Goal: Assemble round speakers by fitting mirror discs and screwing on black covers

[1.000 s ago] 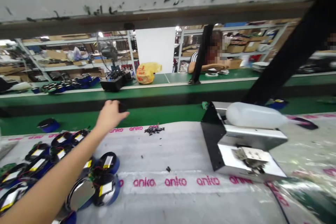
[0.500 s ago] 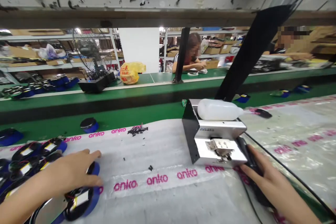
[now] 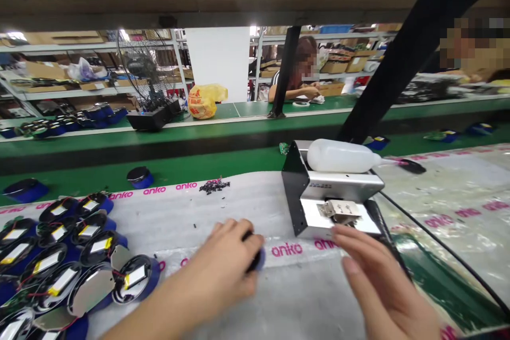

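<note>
My left hand [image 3: 225,260] is closed around a small round blue-and-black housing [image 3: 259,260], mostly hidden under the fingers, over the white sheet. My right hand [image 3: 386,281] holds nothing; its fingers are stretched out and apart from the thumb, just in front of a silver benchtop machine [image 3: 342,187]. A white plastic squeeze bottle [image 3: 340,156] lies on top of that machine. Left of my left arm sit several blue round housings [image 3: 137,276] with white-and-yellow battery packs and wires inside.
Black scraps [image 3: 214,186] are piled on the printed plastic sheet [image 3: 287,297]. A black cable [image 3: 446,249] runs right of the machine. More housings [image 3: 140,176] stand on the green belt. A slanted black post [image 3: 406,58] rises behind; a co-worker [image 3: 297,77] sits across.
My left hand has moved right from the group of housings, carrying one. My right hand has come off the black object beside the machine and moved in front of it. The view has shifted slightly.
</note>
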Demonstrator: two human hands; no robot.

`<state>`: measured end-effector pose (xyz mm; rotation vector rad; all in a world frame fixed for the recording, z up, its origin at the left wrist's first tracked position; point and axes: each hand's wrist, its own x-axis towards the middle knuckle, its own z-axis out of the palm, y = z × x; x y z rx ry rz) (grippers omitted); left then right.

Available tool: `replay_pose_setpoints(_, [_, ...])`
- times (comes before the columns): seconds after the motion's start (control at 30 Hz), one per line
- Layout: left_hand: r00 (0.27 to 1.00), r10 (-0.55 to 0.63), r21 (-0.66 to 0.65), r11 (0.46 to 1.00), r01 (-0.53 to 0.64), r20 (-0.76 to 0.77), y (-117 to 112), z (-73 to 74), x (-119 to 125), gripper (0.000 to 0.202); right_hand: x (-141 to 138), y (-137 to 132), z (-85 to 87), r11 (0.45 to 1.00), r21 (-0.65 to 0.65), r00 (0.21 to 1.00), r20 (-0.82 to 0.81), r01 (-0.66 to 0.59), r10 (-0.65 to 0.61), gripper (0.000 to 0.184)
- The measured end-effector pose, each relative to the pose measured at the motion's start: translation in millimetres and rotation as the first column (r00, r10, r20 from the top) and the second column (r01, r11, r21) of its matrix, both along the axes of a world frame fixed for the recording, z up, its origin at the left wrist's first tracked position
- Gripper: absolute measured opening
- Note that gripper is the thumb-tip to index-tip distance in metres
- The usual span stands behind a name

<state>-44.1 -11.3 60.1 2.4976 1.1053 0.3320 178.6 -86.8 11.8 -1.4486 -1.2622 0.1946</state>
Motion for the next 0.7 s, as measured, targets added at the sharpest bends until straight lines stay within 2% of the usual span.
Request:
replay_pose_setpoints(0.07, [0.990, -0.137, -0.016, 0.991, 0.136, -0.027, -2.8, -7.4, 22.9, 0.046, -3.7, 5.1, -1.4, 0.994, -0.004, 0.989, 0.093, -0.112, 0.112, 0.017])
replay_pose_setpoints(0.1, [0.988, -0.151, -0.021, 0.988, 0.151, -0.023, 0.1, -9.8, 27.5, 0.049, -2.8, 7.3, -3.8, 0.991, 0.006, 0.982, 0.130, -0.137, 0.135, 0.017])
replay_pose_setpoints(0.13, [0.994, -0.107, -0.016, 0.994, 0.107, -0.006, 6.0, -11.0, 27.5, 0.049, -1.5, 9.1, -6.2, 0.988, 0.016, 0.977, 0.157, -0.152, 0.148, 0.017])
replay_pose_setpoints(0.2, [0.994, 0.105, 0.018, 0.994, -0.105, 0.000, 24.4, -10.4, 16.5, 0.034, -2.3, 11.4, -9.1, 0.982, 0.022, 0.962, 0.206, -0.190, 0.181, 0.017])
replay_pose_setpoints(0.23, [0.969, 0.248, 0.051, 0.968, -0.247, -0.020, 35.5, -9.4, 7.7, 0.027, -5.9, 12.3, -9.1, 0.977, 0.030, 0.951, 0.234, -0.213, 0.200, 0.017])
replay_pose_setpoints(0.27, [0.931, 0.363, 0.084, 0.930, -0.359, -0.045, 46.9, -8.8, -1.6, 0.029, -12.0, 13.5, -8.1, 0.970, 0.035, 0.938, 0.265, -0.242, 0.224, 0.018])
replay_pose_setpoints(0.37, [0.800, 0.586, 0.157, 0.808, -0.567, -0.126, 76.0, -14.2, -20.9, 0.031, -42.4, 21.1, -5.2, 0.937, -0.027, 0.843, 0.427, -0.350, 0.327, 0.027])
replay_pose_setpoints(0.47, [0.696, 0.689, 0.175, 0.724, -0.667, -0.202, 92.9, -31.8, -21.3, 0.018, -75.5, 34.4, -10.6, 0.924, -0.185, 0.721, 0.580, -0.336, 0.379, 0.045])
replay_pose_setpoints(0.53, [0.660, 0.716, 0.180, 0.697, -0.694, -0.228, 98.7, -44.5, -17.6, 0.020, -88.5, 42.5, -17.5, 0.924, -0.254, 0.701, 0.603, -0.285, 0.381, 0.047])
replay_pose_setpoints(0.63, [0.661, 0.715, 0.184, 0.698, -0.692, -0.229, 103.1, -56.0, -17.3, 0.019, -88.4, 47.0, -21.2, 0.914, -0.283, 0.712, 0.574, -0.290, 0.404, 0.032])
replay_pose_setpoints(0.7, [0.676, 0.705, 0.186, 0.709, -0.680, -0.216, 104.8, -58.7, -20.5, 0.018, -78.8, 44.5, -15.7, 0.891, -0.273, 0.736, 0.503, -0.363, 0.453, 0.018])
